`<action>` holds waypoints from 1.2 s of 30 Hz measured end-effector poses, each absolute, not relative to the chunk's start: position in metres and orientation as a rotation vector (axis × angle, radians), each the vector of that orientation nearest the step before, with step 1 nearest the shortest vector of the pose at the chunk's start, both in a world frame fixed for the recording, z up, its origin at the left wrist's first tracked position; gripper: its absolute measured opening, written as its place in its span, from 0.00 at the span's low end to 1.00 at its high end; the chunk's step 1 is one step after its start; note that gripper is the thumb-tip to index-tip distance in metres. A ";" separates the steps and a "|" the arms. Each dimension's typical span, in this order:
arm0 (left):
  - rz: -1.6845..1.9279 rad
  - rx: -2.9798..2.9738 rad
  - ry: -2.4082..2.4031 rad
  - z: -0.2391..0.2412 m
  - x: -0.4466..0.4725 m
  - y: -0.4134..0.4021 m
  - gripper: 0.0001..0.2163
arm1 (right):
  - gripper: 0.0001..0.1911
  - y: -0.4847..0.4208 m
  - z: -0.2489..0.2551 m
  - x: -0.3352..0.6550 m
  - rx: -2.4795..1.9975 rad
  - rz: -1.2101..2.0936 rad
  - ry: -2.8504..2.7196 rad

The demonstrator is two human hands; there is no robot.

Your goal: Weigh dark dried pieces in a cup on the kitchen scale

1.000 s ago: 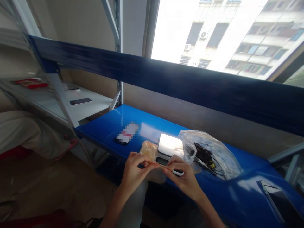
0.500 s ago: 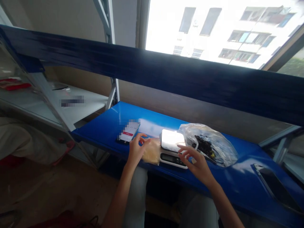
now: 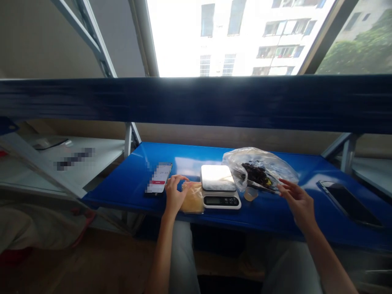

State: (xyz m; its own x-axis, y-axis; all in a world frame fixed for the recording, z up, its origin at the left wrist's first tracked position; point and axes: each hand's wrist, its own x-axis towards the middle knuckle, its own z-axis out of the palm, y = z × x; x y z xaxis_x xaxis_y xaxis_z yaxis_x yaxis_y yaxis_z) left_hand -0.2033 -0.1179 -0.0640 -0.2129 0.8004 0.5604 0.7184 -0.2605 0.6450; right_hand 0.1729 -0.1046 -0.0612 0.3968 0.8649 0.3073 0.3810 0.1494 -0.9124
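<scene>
The zip bag (image 3: pixel 192 200) lay near the front edge of the blue shelf (image 3: pixel 275 214), left hand (image 3: pixel 175 194) half-curled there, right hand (image 3: pixel 301 204) by the plastic bag (image 3: pixel 275 163); both grips were unclear.

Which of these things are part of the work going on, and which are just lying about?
Likely part of it:
small tan-filled bag, at the left hand
clear bag with dark shreds, at the right hand
scale, between the hands
perhaps the small cup

Probably lying about:
lit phone
dark phone
</scene>
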 end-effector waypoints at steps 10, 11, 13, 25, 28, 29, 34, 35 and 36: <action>1.582 1.932 1.814 -0.067 -0.218 -0.114 0.04 | 0.17 -0.099 -0.076 0.161 -1.420 0.574 -1.200; 1.576 1.936 1.809 -0.067 -0.220 -0.114 0.04 | 0.16 -0.098 -0.079 0.161 -1.419 0.583 -1.223; 1.571 1.948 1.806 -0.069 -0.222 -0.112 0.04 | 0.16 -0.095 -0.084 0.162 -1.435 0.591 -1.268; 1.306 2.100 1.914 -0.065 -0.218 -0.118 0.02 | 0.19 -0.104 -0.086 0.154 -1.546 0.520 -1.447; 1.410 1.973 1.795 -0.063 -0.221 -0.118 0.05 | 0.19 -0.107 -0.085 0.152 -1.601 0.451 -1.544; 1.432 1.907 1.777 -0.063 -0.223 -0.118 0.06 | 0.18 -0.108 -0.085 0.152 -1.614 0.432 -1.581; 1.423 1.678 1.741 -0.066 -0.224 -0.119 0.11 | 0.17 -0.110 -0.085 0.153 -1.707 0.308 -1.703; 1.407 1.677 1.728 -0.066 -0.224 -0.120 0.11 | 0.17 -0.110 -0.084 0.153 -1.727 0.288 -1.712; 1.389 1.687 1.717 -0.065 -0.223 -0.120 0.11 | 0.18 -0.111 -0.084 0.153 -1.743 0.272 -1.718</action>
